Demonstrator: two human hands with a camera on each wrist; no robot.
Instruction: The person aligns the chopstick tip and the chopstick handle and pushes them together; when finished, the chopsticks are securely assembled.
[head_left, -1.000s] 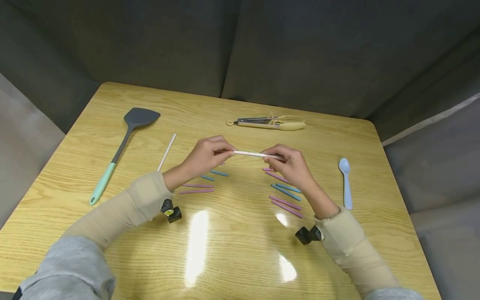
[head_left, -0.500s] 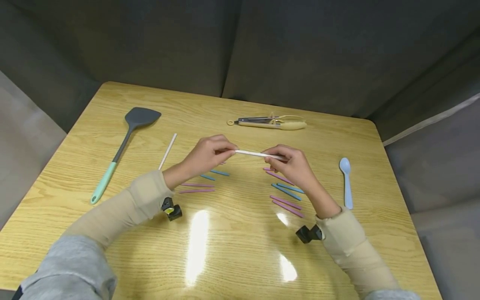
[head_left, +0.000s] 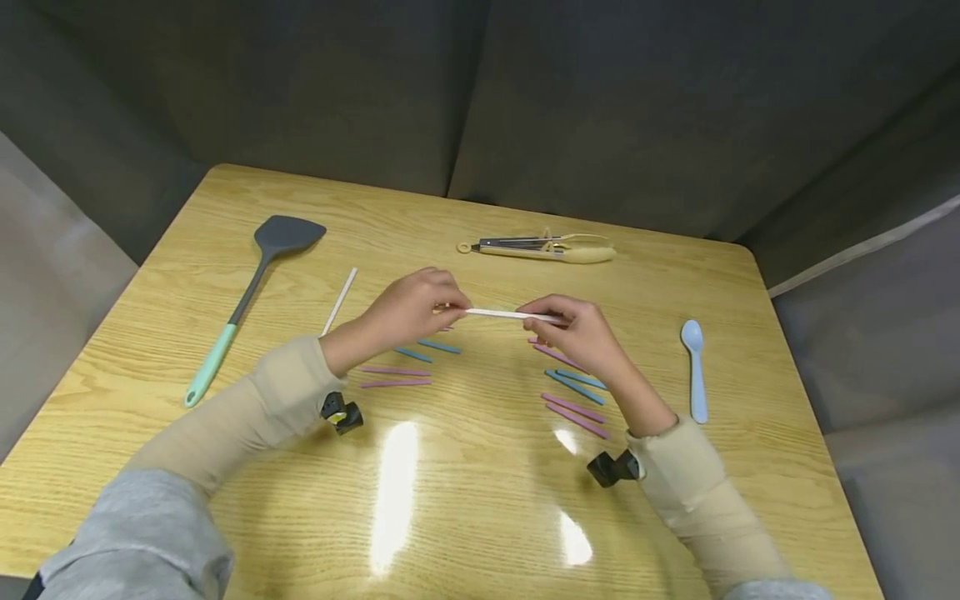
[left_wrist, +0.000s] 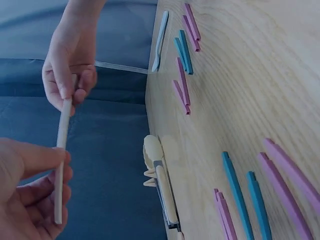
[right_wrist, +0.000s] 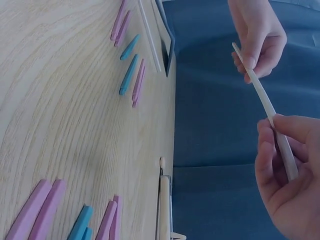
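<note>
A slim white stick (head_left: pixel 497 313) is stretched between both hands, above the table. My left hand (head_left: pixel 417 307) pinches it near one end between thumb and fingers. My right hand (head_left: pixel 576 332) pinches it near the other end. In the left wrist view the stick (left_wrist: pixel 63 125) looks straight, its near end lying across the left fingers. In the right wrist view its near end (right_wrist: pixel 286 152) runs into the right palm. Pink sticks (head_left: pixel 396 383) and blue sticks (head_left: pixel 438 346) lie below the left hand. Further pink sticks (head_left: pixel 576 414) and blue sticks (head_left: pixel 579 386) lie below the right.
A second white stick (head_left: pixel 341 298) lies left of the left hand, partly hidden by the forearm. Farther left is a spatula (head_left: pixel 249 287) with a mint handle. Yellow tongs (head_left: pixel 540 247) lie at the back, and a light blue spoon (head_left: pixel 695 367) at the right.
My left hand has dipped slightly, so the white stick lies a little more level. Both hands keep hold of it. The things on the table have not been moved.
</note>
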